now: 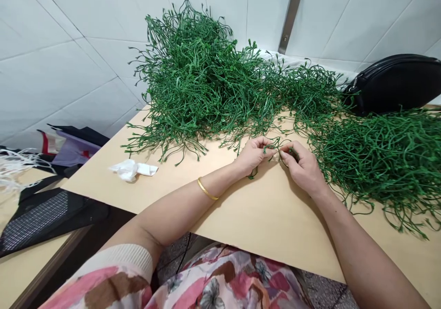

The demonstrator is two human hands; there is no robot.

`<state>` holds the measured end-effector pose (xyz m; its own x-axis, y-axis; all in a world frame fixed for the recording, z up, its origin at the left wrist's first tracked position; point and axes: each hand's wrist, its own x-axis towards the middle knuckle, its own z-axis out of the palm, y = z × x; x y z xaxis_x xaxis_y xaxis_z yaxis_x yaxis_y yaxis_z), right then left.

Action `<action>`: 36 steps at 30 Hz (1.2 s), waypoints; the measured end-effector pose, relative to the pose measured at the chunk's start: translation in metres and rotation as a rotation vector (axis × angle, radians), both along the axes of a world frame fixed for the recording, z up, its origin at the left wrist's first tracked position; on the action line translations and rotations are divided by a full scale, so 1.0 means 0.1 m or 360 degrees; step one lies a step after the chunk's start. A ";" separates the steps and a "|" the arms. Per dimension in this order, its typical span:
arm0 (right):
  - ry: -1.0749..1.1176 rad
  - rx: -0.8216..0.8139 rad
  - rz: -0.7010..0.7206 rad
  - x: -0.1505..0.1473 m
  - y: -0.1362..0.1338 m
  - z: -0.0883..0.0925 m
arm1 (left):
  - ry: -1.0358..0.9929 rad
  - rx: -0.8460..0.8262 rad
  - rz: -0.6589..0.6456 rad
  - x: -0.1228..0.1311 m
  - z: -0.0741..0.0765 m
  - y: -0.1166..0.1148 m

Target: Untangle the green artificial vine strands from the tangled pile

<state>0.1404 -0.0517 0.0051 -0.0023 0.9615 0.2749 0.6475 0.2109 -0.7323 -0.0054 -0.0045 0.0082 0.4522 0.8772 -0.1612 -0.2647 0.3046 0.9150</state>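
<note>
Both hands meet over the middle of the table, their fingertips a short gap apart. My left hand is closed in a pinch on a thin green artificial stem; a small green tip also pokes out below the palm. My right hand pinches the same stem piece between thumb and forefinger, with some green strand showing inside its curled fingers. A big heap of green artificial stems with budded ends lies beyond my hands. To the right of my right hand spreads a second pile of green stems.
A crumpled white tissue lies on the pale wooden table, left of my left arm. At the back right stands a black bag. White tiled walls close off the back. White cords and dark fabric sit at the left.
</note>
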 end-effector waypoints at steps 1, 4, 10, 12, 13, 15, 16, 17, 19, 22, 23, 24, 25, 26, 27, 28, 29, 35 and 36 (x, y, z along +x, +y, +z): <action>-0.0001 0.0009 0.0001 0.00 0.00 -0.01 | 0.0000 0.0003 -0.0001 0.00 -0.01 0.00; 0.0029 0.0032 0.0000 -0.01 0.00 -0.02 | 0.0026 0.0003 -0.0011 0.00 -0.03 0.01; -0.0026 0.0051 -0.0045 0.00 0.03 -0.03 | -0.0035 -0.0041 0.0001 -0.02 -0.03 0.03; -0.0080 0.0053 -0.0052 0.01 0.03 -0.03 | -0.0060 -0.0052 0.0058 -0.01 -0.03 0.03; -0.0100 0.0067 -0.0044 0.00 0.03 -0.03 | -0.0073 -0.0055 0.0081 -0.01 -0.03 0.03; -0.0112 0.0142 -0.0008 -0.01 0.02 -0.02 | -0.0093 -0.0050 0.0097 -0.01 -0.03 0.03; -0.0109 0.0206 0.0014 -0.02 0.02 -0.01 | -0.0097 -0.0044 0.0085 -0.01 -0.03 0.03; -0.0110 0.0278 0.0033 -0.03 0.01 -0.01 | -0.0099 -0.0035 0.0067 -0.01 -0.04 0.03; -0.0124 0.0413 0.0050 -0.05 0.00 0.01 | -0.0097 -0.0017 0.0019 -0.02 -0.04 0.03; -0.0138 0.0504 0.0045 -0.06 0.01 0.01 | -0.0073 0.0004 -0.0035 -0.02 -0.04 0.03; -0.0131 0.0507 0.0035 -0.05 0.01 0.00 | -0.0071 0.0011 -0.0042 -0.03 -0.04 0.04; -0.0120 0.0498 0.0024 -0.05 0.02 -0.01 | -0.0077 0.0017 -0.0047 -0.03 -0.04 0.04; -0.0110 0.0478 0.0011 -0.04 0.03 -0.02 | -0.0090 0.0022 -0.0050 -0.03 -0.04 0.04; -0.0102 0.0445 0.0002 -0.04 0.03 -0.03 | -0.0107 0.0023 -0.0056 -0.03 -0.04 0.04; -0.0098 0.0407 -0.0001 -0.04 0.03 -0.03 | -0.0121 0.0021 -0.0061 -0.03 -0.05 0.05; -0.0098 0.0367 0.0001 -0.04 0.03 -0.04 | -0.0128 0.0015 -0.0066 -0.03 -0.05 0.05; -0.0099 0.0327 0.0003 -0.04 0.03 -0.03 | -0.0131 0.0007 -0.0071 -0.03 -0.05 0.05; -0.0112 0.0201 0.0001 -0.06 0.01 -0.01 | -0.0141 -0.0009 -0.0089 -0.04 -0.06 0.05; -0.0135 0.0218 -0.0007 -0.06 0.01 -0.01 | -0.0128 -0.0002 -0.0105 -0.04 -0.06 0.05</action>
